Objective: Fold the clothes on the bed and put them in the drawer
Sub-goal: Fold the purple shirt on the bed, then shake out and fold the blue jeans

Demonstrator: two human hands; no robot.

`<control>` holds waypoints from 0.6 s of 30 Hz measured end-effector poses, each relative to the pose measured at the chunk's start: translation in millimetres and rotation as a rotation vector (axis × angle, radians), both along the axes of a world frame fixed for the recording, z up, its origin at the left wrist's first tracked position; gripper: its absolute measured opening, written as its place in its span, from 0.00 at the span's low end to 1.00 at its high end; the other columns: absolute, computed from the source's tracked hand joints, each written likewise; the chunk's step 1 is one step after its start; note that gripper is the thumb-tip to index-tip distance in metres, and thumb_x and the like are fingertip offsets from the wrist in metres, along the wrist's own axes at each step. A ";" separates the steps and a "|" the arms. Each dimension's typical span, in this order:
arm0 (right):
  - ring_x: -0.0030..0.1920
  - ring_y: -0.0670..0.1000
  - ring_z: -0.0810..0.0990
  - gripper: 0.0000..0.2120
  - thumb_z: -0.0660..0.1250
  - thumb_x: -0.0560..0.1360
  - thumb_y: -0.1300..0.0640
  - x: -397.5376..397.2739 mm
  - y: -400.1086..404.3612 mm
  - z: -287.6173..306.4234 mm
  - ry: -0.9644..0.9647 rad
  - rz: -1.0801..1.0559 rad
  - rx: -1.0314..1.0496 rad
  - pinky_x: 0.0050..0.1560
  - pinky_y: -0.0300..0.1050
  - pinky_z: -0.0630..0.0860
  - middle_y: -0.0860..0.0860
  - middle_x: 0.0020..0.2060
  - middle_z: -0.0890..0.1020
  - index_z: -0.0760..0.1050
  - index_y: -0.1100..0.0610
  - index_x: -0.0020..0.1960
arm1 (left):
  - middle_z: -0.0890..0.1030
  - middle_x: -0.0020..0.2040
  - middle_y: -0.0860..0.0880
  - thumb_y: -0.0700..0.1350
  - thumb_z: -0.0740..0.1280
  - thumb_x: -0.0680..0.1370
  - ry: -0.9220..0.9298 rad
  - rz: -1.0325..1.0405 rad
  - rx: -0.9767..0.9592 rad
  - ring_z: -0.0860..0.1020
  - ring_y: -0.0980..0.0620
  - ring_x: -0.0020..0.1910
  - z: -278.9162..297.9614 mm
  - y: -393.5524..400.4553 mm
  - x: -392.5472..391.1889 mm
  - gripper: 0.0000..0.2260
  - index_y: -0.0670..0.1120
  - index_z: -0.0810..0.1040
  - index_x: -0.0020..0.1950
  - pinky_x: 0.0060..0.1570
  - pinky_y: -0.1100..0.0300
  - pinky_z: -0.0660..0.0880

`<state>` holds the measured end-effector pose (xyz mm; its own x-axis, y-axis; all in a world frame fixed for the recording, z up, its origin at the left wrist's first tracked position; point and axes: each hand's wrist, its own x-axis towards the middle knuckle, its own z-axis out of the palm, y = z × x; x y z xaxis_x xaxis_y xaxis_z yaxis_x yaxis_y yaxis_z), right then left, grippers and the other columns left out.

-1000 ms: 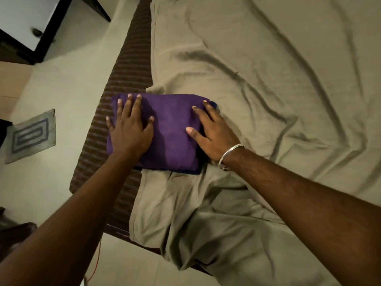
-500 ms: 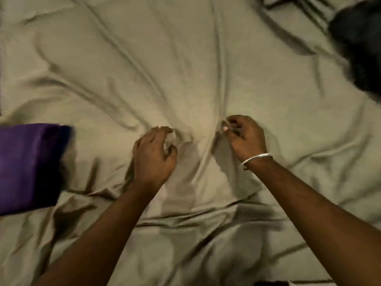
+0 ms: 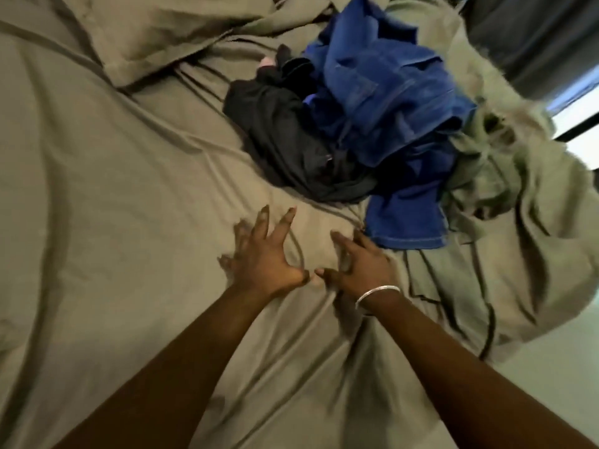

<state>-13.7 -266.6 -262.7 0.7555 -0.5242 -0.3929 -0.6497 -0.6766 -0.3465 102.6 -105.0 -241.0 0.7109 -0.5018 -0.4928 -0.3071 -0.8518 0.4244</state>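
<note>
Both hands – left hand, right hand – fingers spread, empty, nr blue garment on bed

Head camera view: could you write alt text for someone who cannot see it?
Two bare hands, left hand and right hand, reach with spread fingers over a wrinkled olive bedsheet toward a heap of unfolded clothes: blue denim on a black garment.

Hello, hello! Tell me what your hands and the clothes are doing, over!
Left hand and right hand open, fingers spread over the sheet. Blue garment and black garment heaped unfolded ahead. Nothing in between.
</note>
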 end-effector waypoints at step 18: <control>0.66 0.63 0.69 0.33 0.75 0.69 0.41 80.0 -115.1 69.1 -0.660 -0.225 -0.384 0.51 0.58 0.75 0.60 0.71 0.66 0.70 0.47 0.71 | 0.14 0.66 0.58 0.65 0.81 0.51 0.105 0.101 0.320 0.21 0.34 0.69 -15.2 -65.0 -21.5 0.71 0.72 0.20 0.64 0.60 0.18 0.39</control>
<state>66.2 -381.6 -193.6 0.6292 -0.6997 0.3385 -0.5268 -0.7041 -0.4762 81.1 -170.0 -256.2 0.6863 -0.2396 -0.6868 -0.1830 -0.9707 0.1558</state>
